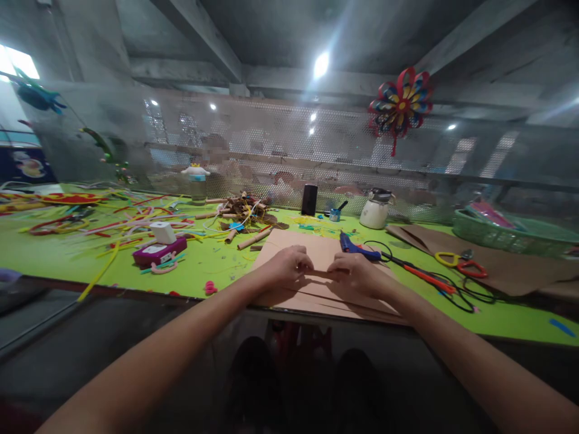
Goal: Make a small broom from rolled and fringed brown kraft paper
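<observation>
My left forearm (181,337) and right forearm (456,334): bare, converging forward from lower corners. My left hand (289,264) and right hand (355,272): near each other, apart, backs upward, fingers curled inward, fingertips facing, both pinching.

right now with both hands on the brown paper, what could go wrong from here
The blue glue gun lies just beyond the right hand, so a careless move might knock it; whether it is hot cannot be told.
The brown paper reaches the front edge of the green table, so sheets could slip off.
The left hand and right hand pinch a narrow strip of it, which might slip or crease unevenly.
</observation>
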Demonstrator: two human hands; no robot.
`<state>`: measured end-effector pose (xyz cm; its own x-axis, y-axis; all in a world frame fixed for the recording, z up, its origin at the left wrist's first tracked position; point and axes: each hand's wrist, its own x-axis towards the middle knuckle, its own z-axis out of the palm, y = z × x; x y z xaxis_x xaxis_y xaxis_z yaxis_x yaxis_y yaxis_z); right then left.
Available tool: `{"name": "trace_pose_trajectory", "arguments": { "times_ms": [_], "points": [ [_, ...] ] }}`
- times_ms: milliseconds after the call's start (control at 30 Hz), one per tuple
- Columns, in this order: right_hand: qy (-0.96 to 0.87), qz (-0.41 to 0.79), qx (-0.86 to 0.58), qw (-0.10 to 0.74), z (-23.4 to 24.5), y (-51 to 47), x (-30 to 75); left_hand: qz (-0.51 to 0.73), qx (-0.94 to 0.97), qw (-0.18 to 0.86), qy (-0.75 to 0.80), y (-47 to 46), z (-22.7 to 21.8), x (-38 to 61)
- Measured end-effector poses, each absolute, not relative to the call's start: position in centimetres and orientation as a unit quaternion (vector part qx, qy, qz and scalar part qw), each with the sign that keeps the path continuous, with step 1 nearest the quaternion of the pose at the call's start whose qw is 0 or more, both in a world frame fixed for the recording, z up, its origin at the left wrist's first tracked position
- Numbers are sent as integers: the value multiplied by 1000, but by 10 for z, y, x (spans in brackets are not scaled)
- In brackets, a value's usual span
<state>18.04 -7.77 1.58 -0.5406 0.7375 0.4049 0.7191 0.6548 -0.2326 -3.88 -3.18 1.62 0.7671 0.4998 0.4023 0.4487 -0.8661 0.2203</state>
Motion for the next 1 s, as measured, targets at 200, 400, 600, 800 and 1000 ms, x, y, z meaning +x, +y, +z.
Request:
{"name": "trace_pose_trajectory", "arguments": {
  "times_ms": [200, 400, 600, 800, 1000],
  "points": [
    [-898, -170, -361, 187, 2, -87, 174, 194, 958, -44, 206, -45, 20, -39],
    [-903, -122, -356, 208, -9, -99, 167, 176, 961, -6, 215, -55, 10, -41],
    [-897, -49, -368, 241, -9, -96, 167, 188, 956, 73, 212, -44, 4, -36],
    [-853, 69, -431, 287, -11, -92, 172, 172, 941, 151, 251, -35, 2, -31],
    [-826, 141, -463, 289, -10, -84, 177, 138, 937, 196, 256, -30, 5, -31]
  ]
}}
